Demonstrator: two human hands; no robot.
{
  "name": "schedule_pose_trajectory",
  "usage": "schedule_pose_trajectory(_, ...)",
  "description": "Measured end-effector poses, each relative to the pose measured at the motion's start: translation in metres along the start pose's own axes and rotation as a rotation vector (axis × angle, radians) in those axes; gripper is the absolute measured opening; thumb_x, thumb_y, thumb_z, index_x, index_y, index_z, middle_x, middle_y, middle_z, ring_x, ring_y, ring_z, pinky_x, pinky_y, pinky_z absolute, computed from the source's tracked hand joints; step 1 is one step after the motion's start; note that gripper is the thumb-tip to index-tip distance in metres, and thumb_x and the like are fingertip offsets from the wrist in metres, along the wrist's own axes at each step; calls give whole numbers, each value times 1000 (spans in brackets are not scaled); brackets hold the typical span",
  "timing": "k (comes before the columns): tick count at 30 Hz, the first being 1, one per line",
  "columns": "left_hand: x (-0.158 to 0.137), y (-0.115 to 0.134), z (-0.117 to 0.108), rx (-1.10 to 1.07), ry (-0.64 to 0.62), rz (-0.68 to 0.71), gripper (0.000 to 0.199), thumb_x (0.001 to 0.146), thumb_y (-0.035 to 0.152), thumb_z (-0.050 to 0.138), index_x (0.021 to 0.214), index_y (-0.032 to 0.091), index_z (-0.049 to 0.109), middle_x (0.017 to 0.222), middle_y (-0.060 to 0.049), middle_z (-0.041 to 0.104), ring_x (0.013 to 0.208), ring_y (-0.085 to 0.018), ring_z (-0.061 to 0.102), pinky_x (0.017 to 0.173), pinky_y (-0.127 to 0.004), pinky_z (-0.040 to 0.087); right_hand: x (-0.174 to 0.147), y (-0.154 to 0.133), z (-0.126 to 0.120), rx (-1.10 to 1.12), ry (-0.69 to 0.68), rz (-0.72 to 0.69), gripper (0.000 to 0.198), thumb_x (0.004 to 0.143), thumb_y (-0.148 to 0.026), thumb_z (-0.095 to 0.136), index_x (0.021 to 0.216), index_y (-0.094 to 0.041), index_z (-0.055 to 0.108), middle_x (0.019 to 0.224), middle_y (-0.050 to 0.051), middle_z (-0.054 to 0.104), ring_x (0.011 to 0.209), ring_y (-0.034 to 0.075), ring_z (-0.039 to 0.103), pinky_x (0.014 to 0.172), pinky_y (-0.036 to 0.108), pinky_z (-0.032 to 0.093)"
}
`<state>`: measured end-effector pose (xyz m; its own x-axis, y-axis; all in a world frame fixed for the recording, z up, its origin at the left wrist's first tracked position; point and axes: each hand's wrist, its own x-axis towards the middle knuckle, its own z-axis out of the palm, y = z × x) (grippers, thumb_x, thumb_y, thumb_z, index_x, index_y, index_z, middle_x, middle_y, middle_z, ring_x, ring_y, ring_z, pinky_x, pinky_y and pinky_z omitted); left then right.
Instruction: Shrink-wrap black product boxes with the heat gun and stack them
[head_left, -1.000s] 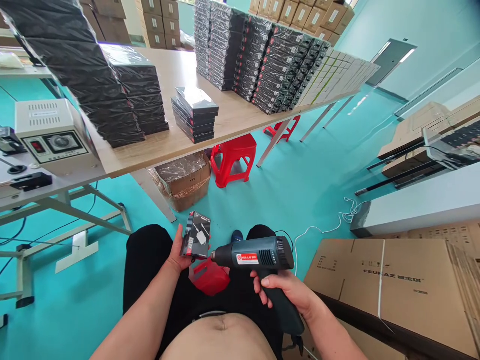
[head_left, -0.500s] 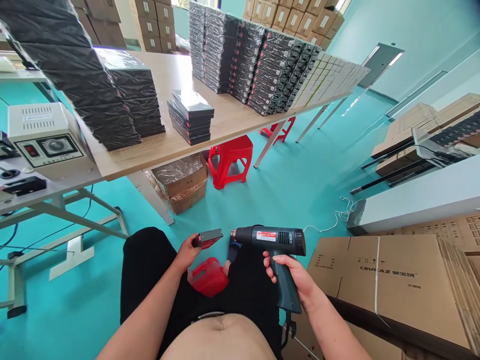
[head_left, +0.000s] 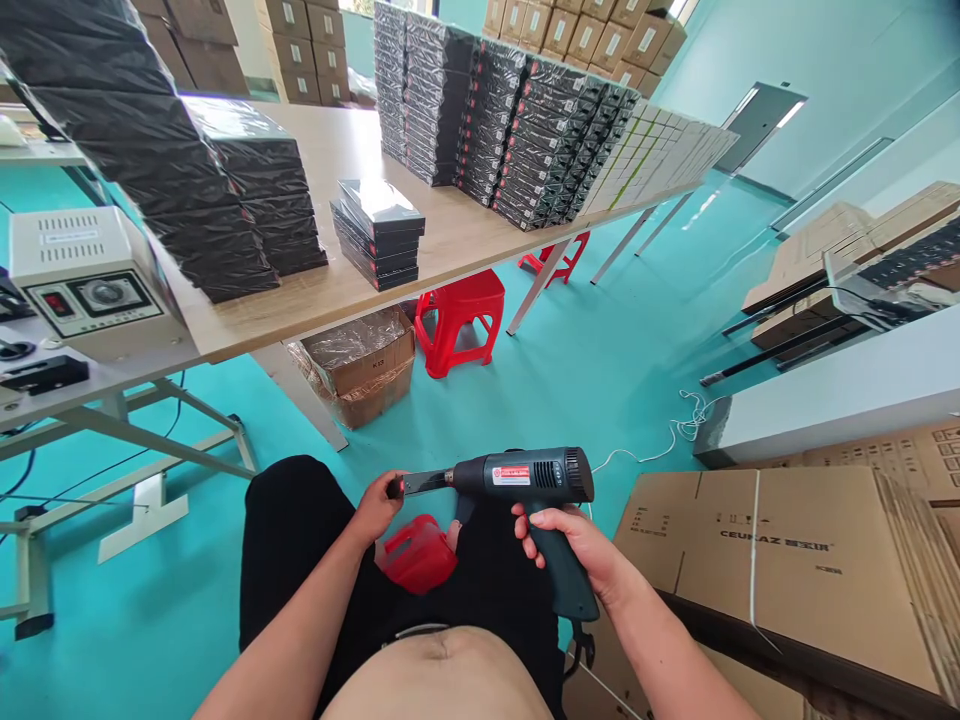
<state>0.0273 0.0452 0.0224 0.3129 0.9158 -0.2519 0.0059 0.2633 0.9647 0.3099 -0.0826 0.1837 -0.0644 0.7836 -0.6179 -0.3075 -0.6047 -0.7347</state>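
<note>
My right hand (head_left: 559,540) is wrapped round the handle of a dark green heat gun (head_left: 525,475), its nozzle pointing left. A flat black box (head_left: 426,482) is pinched at its left end by my left hand (head_left: 380,505). The box is held above my lap with a narrow side turned up towards me. The heat gun's nozzle is at the box's right end; I cannot tell whether they touch. Below the box is a red plastic stool (head_left: 420,555) between my legs.
A wooden table (head_left: 315,310) ahead bears a small pile of boxes (head_left: 379,240) and tall stacks of wrapped black boxes (head_left: 517,130). A grey control unit (head_left: 97,290) stands at left. Cartons (head_left: 765,560) fill the right side. A red stool (head_left: 461,315) and an open carton (head_left: 360,370) are under the table.
The heat gun has moved slightly left, closer to the box. My left hand has turned the box, so a different side faces up.
</note>
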Motion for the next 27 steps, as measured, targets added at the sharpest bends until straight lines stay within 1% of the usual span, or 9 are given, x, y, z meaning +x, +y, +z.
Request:
schedule_pose_trajectory(4,1,-8,-1,71,-28,45,36,57,3,54,86,19,69,81,-1,63,83,-20,55,77,-28,41,2,-4,1,-67,23,-24,29,78,-29,59,102,-13,63,84,7,67,64,14,62,55,25,49)
schedule_pose_trajectory(6,3,-13,-3,119,-41,65,38,59,5,52,90,18,67,84,-2,63,85,-20,55,79,-29,41,3,-5,1,-103,32,-8,29,77,-29,59,101,-13,64,82,7,67,63,14,62,54,25,49)
schedule_pose_trajectory(10,5,-22,-6,248,-79,128,44,62,6,47,100,17,64,92,-3,64,90,-20,56,84,-32,41,5,-5,1,-139,-26,13,30,76,-28,60,102,-13,63,83,7,67,63,15,62,52,25,49)
schedule_pose_trajectory(14,6,-26,-8,339,-86,137,46,63,6,45,103,17,64,95,-3,65,91,-20,58,84,-32,43,8,-3,2,-154,79,-9,28,76,-30,60,100,-14,64,81,6,67,62,14,61,54,26,49)
schedule_pose_trajectory(15,7,-27,-8,358,-85,138,46,62,6,45,102,18,64,95,-3,65,91,-20,58,84,-32,43,7,-3,4,-161,80,1,28,76,-29,60,99,-14,64,80,6,67,61,14,61,53,26,49)
schedule_pose_trajectory(18,8,-30,-7,407,-74,156,46,61,4,44,100,19,65,97,-4,66,94,-21,58,86,-33,43,4,-2,14,-162,-47,48,29,74,-27,61,99,-13,64,79,6,67,58,15,61,50,25,47)
schedule_pose_trajectory(20,8,-32,-7,440,-61,169,48,59,2,44,98,19,66,97,-4,66,96,-21,58,88,-34,42,2,-2,26,-146,-120,39,31,73,-28,63,100,-13,65,80,6,67,59,15,61,51,25,48)
schedule_pose_trajectory(24,9,-37,-8,573,-52,173,53,57,-2,45,99,21,66,100,-4,66,99,-22,56,91,-37,40,2,-4,43,-165,-61,-1,31,73,-29,63,99,-14,66,81,6,68,60,14,60,53,26,48)
schedule_pose_trajectory(27,8,-38,-9,638,-62,171,54,56,-4,45,99,22,66,102,-4,66,101,-22,55,91,-38,39,4,-6,47,-222,-102,42,29,71,-28,64,96,-13,68,78,6,68,57,14,59,52,26,47)
